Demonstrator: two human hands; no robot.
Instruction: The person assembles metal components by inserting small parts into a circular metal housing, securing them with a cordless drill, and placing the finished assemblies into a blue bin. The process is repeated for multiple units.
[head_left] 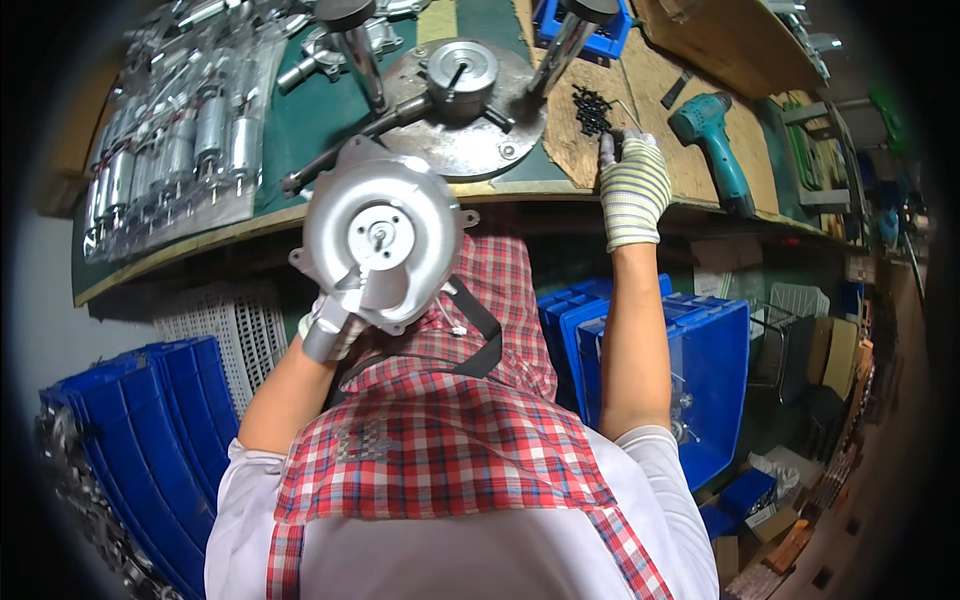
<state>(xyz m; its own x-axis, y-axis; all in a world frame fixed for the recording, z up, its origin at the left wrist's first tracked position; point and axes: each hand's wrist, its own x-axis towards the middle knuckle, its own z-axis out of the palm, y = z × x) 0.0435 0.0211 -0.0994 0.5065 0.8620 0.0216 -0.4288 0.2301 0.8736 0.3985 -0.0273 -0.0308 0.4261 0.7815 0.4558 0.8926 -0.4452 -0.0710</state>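
A round silver metal blower housing (pixel 330 215), with a curved outlet and a shaft at its centre, is held up before the bench edge. My left hand (pixel 345 338), gloved, grips it from below near the outlet; most of the fingers are hidden behind the metal. My right hand (pixel 635 190), in a striped glove, rests over the bench with its fingers drawn together, close to a pile of small black screws (pixel 592 110). A thin metal rod (pixel 628 112) shows just past the fingertips; whether they hold it or a screw is too small to tell.
A round steel press fixture (pixel 415 150) with two posts and a lever stands ahead. Silver cylindrical motors (pixel 210 140) lie on plastic at left. A teal power screwdriver (pixel 715 150) lies right; a blue bin (pixel 620 45) sits behind the screws. Blue crates (pixel 715 370) stand below.
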